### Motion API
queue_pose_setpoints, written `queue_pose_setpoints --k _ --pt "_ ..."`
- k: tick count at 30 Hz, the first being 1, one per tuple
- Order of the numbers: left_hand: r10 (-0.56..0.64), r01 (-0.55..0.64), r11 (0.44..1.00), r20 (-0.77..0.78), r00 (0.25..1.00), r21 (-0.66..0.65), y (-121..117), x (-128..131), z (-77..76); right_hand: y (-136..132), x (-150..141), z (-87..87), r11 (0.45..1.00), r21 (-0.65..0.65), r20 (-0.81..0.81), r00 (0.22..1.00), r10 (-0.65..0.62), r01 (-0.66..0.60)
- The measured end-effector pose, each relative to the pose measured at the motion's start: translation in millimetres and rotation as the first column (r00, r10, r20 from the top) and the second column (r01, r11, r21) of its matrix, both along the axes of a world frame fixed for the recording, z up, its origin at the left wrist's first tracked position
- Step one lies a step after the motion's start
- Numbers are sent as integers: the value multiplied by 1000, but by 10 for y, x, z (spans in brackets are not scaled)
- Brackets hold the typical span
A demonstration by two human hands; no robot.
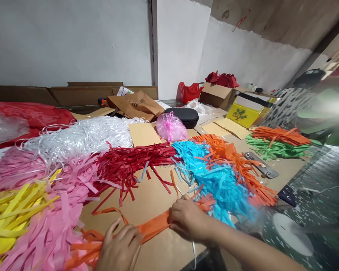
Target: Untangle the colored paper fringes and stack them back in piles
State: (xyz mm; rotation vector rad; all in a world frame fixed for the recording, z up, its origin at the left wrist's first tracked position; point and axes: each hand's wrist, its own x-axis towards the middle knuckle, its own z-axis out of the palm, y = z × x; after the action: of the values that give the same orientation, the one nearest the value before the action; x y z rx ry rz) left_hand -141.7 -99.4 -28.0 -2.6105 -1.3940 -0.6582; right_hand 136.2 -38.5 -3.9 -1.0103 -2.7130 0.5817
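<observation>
A bundle of orange paper strips [154,226] lies across the brown cardboard surface [149,195] near the front edge. My right hand [188,220] is closed around its right end. My left hand [120,246] presses down on its left part, fingers bent over the strips. Loose orange fringe [86,248] spreads out left of my left hand. A thin white ribbon [194,250] hangs down below my right hand.
Piles of cut strips cover the table: yellow [14,210], pink [53,226], white [81,137], red [130,162], blue [217,180], orange [243,169], green [274,148]. A pink bag [171,128], black case [183,114], metal tool [261,165], cardboard boxes [217,94] and a yellow box [244,113] stand behind.
</observation>
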Motion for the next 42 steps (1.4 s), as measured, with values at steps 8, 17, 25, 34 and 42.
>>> queue_pose_setpoints --k 8,17,25,34,42 --pt "258 -240 835 -33 966 -495 158 -51 150 124 -143 122 953 -165 35 967 -253 255" --pt "261 -264 891 -59 964 -370 193 1 119 135 -224 103 923 -101 83 927 -365 372" --pt "85 -82 995 -68 994 53 88 104 100 30 -75 -10 946 318 13 998 54 -55" --pt "110 -107 987 -24 994 117 128 225 80 50 -238 22 958 286 -2 999 -32 31" --pt "-35 48 992 -107 994 118 170 -73 86 65 -199 -124 963 268 47 998 -31 18"
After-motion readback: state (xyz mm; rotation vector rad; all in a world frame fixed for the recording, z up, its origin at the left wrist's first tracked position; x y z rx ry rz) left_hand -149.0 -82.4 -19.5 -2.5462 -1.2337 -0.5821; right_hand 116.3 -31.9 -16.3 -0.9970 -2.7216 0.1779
